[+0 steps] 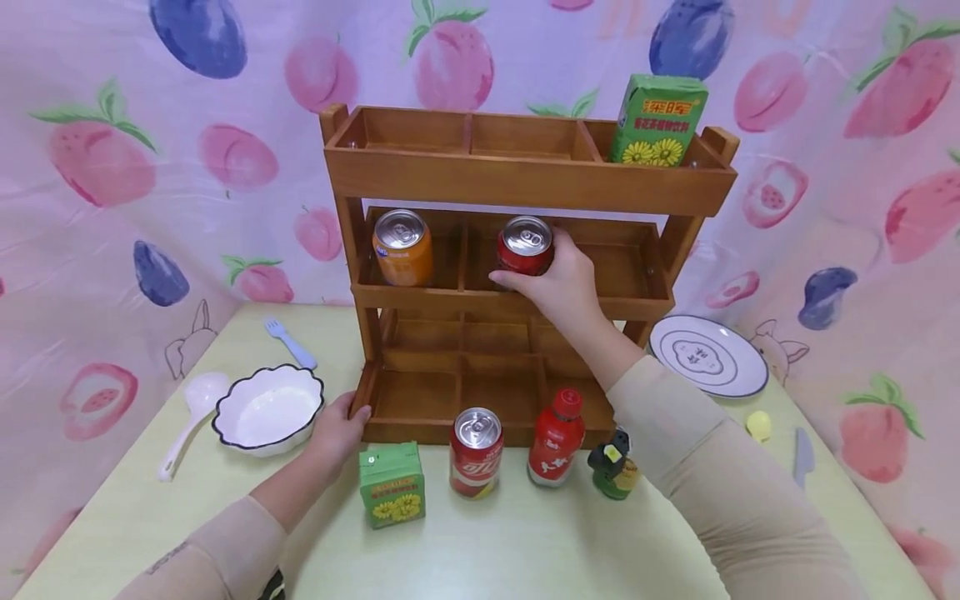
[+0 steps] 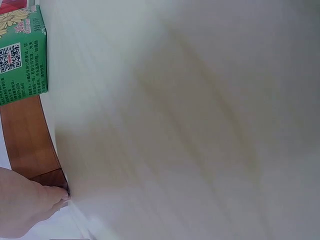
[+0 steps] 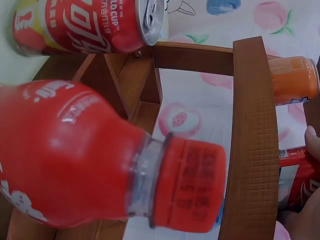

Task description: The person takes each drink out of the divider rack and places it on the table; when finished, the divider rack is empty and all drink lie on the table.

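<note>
A three-tier wooden shelf stands on the table. My right hand grips a red soda can by its sides, thumb across the front, in the middle section of the middle tier; part of that can also shows at the right wrist view's edge. To its left, in the same tier, sits an orange soda can. My left hand holds the lower left corner of the shelf, and the left wrist view shows its fingers at that wooden corner. A green drink carton stands in the top tier's right section.
Before the shelf stand another green carton, a red-and-white can, a red bottle and a small black-topped green container. At left lie a scalloped bowl, ladle and fork; at right, a plate and knife.
</note>
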### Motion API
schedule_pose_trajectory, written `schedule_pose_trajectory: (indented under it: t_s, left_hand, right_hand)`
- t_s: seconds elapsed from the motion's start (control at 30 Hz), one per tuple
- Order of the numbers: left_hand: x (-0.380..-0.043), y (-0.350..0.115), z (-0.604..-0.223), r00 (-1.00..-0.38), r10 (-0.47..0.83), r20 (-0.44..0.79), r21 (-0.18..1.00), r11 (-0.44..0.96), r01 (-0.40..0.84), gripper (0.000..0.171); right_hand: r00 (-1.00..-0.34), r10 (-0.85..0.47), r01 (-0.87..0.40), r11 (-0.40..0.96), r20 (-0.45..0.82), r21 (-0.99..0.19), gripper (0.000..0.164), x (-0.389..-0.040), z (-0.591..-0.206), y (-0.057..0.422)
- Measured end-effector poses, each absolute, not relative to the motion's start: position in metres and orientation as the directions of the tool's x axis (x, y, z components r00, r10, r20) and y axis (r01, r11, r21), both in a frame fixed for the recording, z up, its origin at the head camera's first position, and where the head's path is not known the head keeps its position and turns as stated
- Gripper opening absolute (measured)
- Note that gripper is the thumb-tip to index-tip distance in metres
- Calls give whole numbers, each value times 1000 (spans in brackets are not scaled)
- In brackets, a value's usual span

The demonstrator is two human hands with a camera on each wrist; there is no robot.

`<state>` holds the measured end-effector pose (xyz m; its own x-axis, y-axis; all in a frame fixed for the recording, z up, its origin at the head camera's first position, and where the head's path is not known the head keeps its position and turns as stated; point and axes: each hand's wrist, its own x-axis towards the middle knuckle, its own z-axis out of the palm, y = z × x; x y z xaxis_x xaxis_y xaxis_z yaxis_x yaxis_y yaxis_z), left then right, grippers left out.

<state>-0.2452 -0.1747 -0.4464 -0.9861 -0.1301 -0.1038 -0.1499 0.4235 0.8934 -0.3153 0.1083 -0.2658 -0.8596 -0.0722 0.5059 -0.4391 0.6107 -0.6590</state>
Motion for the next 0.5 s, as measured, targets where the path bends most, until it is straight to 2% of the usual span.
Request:
schedule_pose_trajectory:
  t_s: [0.13, 0.27, 0.37, 0.43, 0.5]
  left_hand:
    - [-243, -176, -449, -986, -136, -98, 886, 439, -149, 45]
    - [-243, -176, -449, -986, -133, -99, 883, 445, -149, 46]
    - [-244, -176, -448, -987, -133, -95, 884, 445, -145, 46]
    - [-245, -175, -448, -987, -131, -90, 888, 439, -139, 46]
    - [-246, -175, -447, -988, -128, -86, 890, 437, -135, 45]
  right_hand:
    - [-828, -76, -489, 584, 556, -648, 75, -318, -273, 110]
    - [-705, -97, -644, 503, 702, -577, 70, -313, -274, 115]
    - [-626, -111, -733, 421, 772, -534, 67, -294, -263, 118]
    - [-624, -116, -748, 373, 772, -549, 65, -274, -250, 118]
    - [-668, -122, -723, 341, 734, -601, 62, -251, -239, 118]
